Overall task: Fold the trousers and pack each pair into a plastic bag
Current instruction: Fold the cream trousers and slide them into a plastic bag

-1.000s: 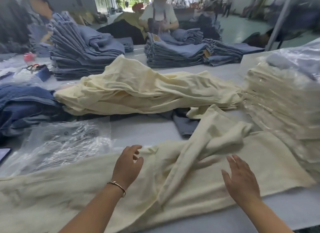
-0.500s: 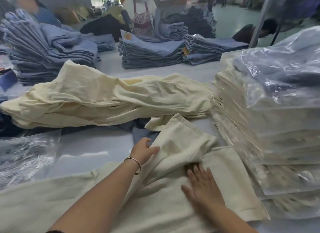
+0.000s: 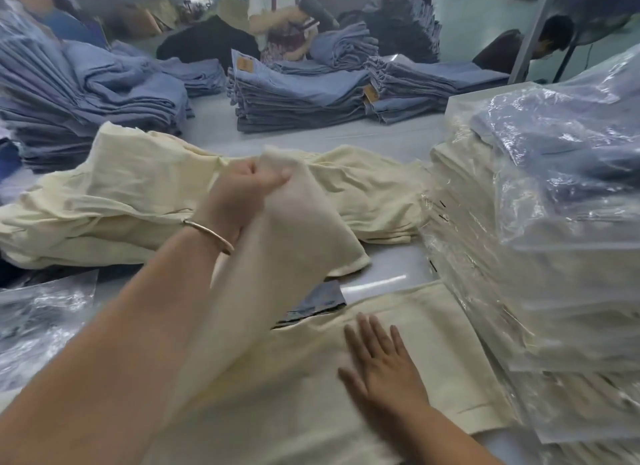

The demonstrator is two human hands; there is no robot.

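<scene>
My left hand [image 3: 242, 201] has its fingers [image 3: 273, 180] pinched tight on the end of one leg of the cream trousers [image 3: 304, 388], lifted clear above the desk [image 3: 381, 281]; my right hand [image 3: 384, 371] lies flat on the same pair, fingers straight and spread, pressing the lower layer down near the stack of bagged trousers [image 3: 519, 291]. From here I judge the lifted leg could come down skewed or creased if I swing it without the flat hand pinning the cloth, and the fold could drag the whole pair sideways. Beyond the lifted leg lies a loose heap of cream trousers [image 3: 138, 201], close enough to get mixed in. The bagged stack crowds the right edge of my pair, so a wide sweep could knock it. A scrap of blue denim [image 3: 315, 305] pokes out beneath the lifted leg, and empty plastic bags [image 3: 41, 319] lie left of it
</scene>
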